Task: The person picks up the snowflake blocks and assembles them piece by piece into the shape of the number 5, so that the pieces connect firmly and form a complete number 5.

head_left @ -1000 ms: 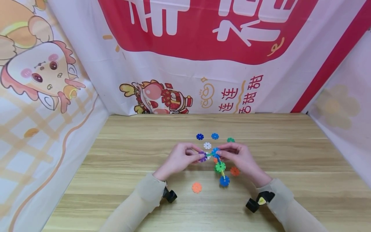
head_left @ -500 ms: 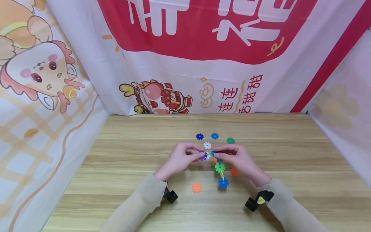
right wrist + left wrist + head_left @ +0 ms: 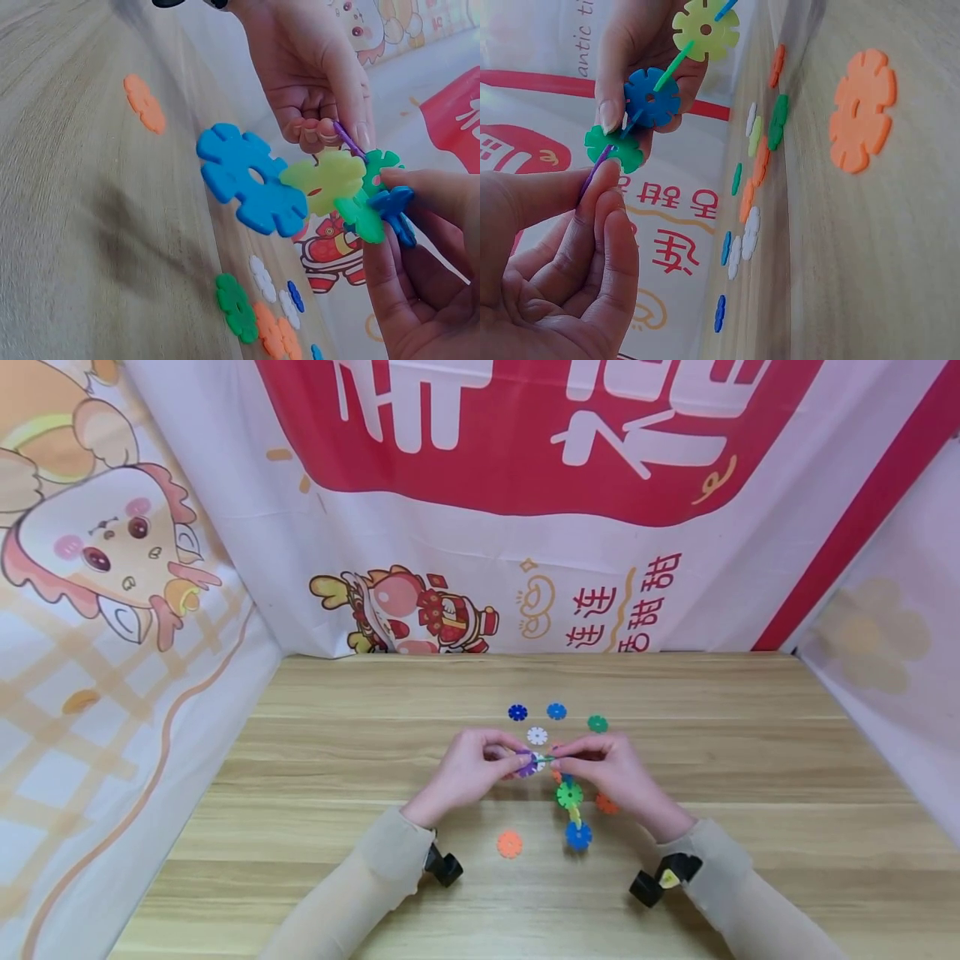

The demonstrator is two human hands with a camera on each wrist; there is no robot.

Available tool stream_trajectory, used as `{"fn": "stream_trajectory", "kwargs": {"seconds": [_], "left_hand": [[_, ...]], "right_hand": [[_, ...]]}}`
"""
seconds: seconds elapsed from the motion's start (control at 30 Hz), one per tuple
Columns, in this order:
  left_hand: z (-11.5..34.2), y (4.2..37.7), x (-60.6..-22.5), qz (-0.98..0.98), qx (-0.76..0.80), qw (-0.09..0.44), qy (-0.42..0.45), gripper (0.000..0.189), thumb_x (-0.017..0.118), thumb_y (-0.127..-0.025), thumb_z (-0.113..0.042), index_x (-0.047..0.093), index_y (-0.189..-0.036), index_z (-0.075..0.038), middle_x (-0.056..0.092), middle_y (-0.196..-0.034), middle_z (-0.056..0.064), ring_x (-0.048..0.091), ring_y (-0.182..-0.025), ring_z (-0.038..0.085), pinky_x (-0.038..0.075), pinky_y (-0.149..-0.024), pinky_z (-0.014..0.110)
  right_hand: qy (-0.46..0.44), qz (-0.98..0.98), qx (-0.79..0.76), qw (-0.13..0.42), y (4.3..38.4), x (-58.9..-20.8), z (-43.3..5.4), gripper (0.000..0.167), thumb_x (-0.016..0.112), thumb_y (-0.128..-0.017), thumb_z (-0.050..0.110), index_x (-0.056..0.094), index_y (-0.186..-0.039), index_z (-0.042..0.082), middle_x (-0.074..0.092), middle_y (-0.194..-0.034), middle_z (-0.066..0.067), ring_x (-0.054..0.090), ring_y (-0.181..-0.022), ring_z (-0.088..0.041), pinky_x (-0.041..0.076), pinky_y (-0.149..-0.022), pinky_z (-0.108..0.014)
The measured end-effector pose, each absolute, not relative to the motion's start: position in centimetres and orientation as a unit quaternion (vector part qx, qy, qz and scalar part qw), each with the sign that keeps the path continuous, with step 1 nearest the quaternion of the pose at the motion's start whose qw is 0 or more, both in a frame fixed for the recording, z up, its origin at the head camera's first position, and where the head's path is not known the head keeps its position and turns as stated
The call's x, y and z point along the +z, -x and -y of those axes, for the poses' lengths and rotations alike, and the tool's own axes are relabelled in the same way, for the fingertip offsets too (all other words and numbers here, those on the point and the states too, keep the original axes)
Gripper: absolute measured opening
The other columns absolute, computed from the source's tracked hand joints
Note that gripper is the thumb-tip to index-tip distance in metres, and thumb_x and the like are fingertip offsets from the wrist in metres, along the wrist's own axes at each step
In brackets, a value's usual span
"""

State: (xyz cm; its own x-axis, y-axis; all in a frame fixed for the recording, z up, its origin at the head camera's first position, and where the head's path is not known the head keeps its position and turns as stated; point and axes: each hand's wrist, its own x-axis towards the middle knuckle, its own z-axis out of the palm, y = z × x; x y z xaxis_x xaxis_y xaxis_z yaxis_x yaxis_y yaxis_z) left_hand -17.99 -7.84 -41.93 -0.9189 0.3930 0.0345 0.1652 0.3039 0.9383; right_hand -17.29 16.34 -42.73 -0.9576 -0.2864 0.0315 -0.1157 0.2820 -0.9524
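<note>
In the head view my left hand (image 3: 471, 768) pinches a purple snowflake disc (image 3: 527, 765) between thumb and forefinger. Opposite it, my right hand (image 3: 613, 768) pinches the green disc (image 3: 615, 148) that ends a chain of interlocking discs. In the left wrist view the purple disc stands edge-on against the green one; how deep their slots engage I cannot tell. The chain runs on through a blue disc (image 3: 652, 97), a light green disc (image 3: 569, 794) and a yellow disc (image 3: 326, 180) to another blue disc (image 3: 578, 836), hanging toward me. My fingers partly cover the joint.
Loose discs lie on the wooden table (image 3: 337, 860): dark blue (image 3: 517, 712), blue (image 3: 557, 712), green (image 3: 597, 723) and white (image 3: 537, 736) beyond the hands, orange-red (image 3: 607, 803) under the right wrist, orange (image 3: 510, 844) nearer me. A printed cloth (image 3: 450, 543) stands behind.
My right hand has turned the chain, so the blue disc near its fingertips drops lower and partly out of sight. The chain's far end has swung slightly toward me. The left hand stays nearly still.
</note>
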Motion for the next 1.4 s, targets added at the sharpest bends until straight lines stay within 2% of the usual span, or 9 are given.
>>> {"fn": "stream_trajectory", "kwargs": {"seconds": [0.2, 0.47, 0.7, 0.9, 1.07, 1.2, 1.4], "left_hand": [[7.87, 18.04, -41.94, -0.799, 0.568, 0.11, -0.165, 0.009, 0.075, -0.094, -0.011, 0.076, -0.103, -0.011, 0.073, -0.084, -0.002, 0.071, -0.078, 0.024, 0.058, -0.074, 0.054], [7.88, 18.07, -41.92, -0.794, 0.575, 0.121, -0.155, 0.007, 0.075, -0.094, -0.012, 0.076, -0.102, -0.013, 0.073, -0.085, -0.001, 0.071, -0.083, 0.031, 0.057, -0.078, 0.056], [7.83, 18.24, -41.88, -0.798, 0.57, 0.125, -0.15, 0.007, 0.075, -0.094, -0.015, 0.076, -0.101, -0.012, 0.073, -0.085, 0.0, 0.069, -0.08, 0.022, 0.057, -0.079, 0.052], [7.84, 18.47, -41.99, -0.789, 0.581, 0.143, -0.14, 0.005, 0.074, -0.096, -0.015, 0.076, -0.1, -0.014, 0.073, -0.087, 0.002, 0.069, -0.083, 0.022, 0.057, -0.082, 0.052], [7.85, 18.72, -42.29, -0.774, 0.594, 0.159, -0.15, 0.006, 0.071, -0.097, -0.011, 0.075, -0.101, -0.011, 0.074, -0.089, 0.003, 0.071, -0.085, 0.026, 0.058, -0.082, 0.047], [7.86, 18.83, -42.33, -0.768, 0.599, 0.163, -0.156, 0.007, 0.07, -0.098, -0.01, 0.075, -0.102, -0.011, 0.074, -0.091, 0.004, 0.071, -0.085, 0.024, 0.059, -0.081, 0.041], [7.9, 18.8, -42.07, -0.767, 0.597, 0.164, -0.17, 0.01, 0.07, -0.097, -0.009, 0.075, -0.105, -0.006, 0.074, -0.091, 0.004, 0.071, -0.086, 0.025, 0.059, -0.082, 0.045]], "right_hand": [[0.14, -0.8, -0.58, 0.062, 17.02, -42.3, -16.05, 0.013, 0.079, -0.091, 0.015, 0.081, -0.101, 0.007, 0.076, -0.097, -0.007, 0.063, -0.083, -0.026, 0.053, -0.067, -0.028], [0.15, -0.803, -0.575, 0.053, 17.34, -43.03, -16.16, 0.012, 0.08, -0.091, 0.019, 0.081, -0.098, 0.009, 0.075, -0.094, -0.006, 0.063, -0.08, -0.026, 0.051, -0.066, -0.027], [0.156, -0.802, -0.575, 0.051, 17.37, -43.12, -16.18, 0.01, 0.079, -0.092, 0.017, 0.081, -0.097, 0.009, 0.075, -0.093, -0.005, 0.063, -0.08, -0.026, 0.051, -0.067, -0.026], [0.148, -0.804, -0.573, 0.052, 17.31, -42.95, -16.09, 0.01, 0.079, -0.092, 0.017, 0.081, -0.097, 0.009, 0.075, -0.093, -0.005, 0.063, -0.081, -0.027, 0.051, -0.068, -0.026], [0.155, -0.804, -0.571, 0.055, 17.21, -42.83, -15.96, 0.01, 0.079, -0.092, 0.021, 0.081, -0.096, 0.013, 0.075, -0.092, -0.003, 0.06, -0.079, -0.027, 0.049, -0.065, -0.026], [0.156, -0.796, -0.582, 0.063, 17.27, -42.91, -16.03, 0.01, 0.079, -0.092, 0.022, 0.081, -0.097, 0.013, 0.075, -0.092, -0.005, 0.06, -0.078, -0.027, 0.048, -0.064, -0.026], [0.161, -0.791, -0.584, 0.082, 17.52, -43.0, -16.42, 0.013, 0.078, -0.093, 0.019, 0.08, -0.101, 0.01, 0.075, -0.097, -0.006, 0.064, -0.083, -0.027, 0.053, -0.069, -0.028]]}}
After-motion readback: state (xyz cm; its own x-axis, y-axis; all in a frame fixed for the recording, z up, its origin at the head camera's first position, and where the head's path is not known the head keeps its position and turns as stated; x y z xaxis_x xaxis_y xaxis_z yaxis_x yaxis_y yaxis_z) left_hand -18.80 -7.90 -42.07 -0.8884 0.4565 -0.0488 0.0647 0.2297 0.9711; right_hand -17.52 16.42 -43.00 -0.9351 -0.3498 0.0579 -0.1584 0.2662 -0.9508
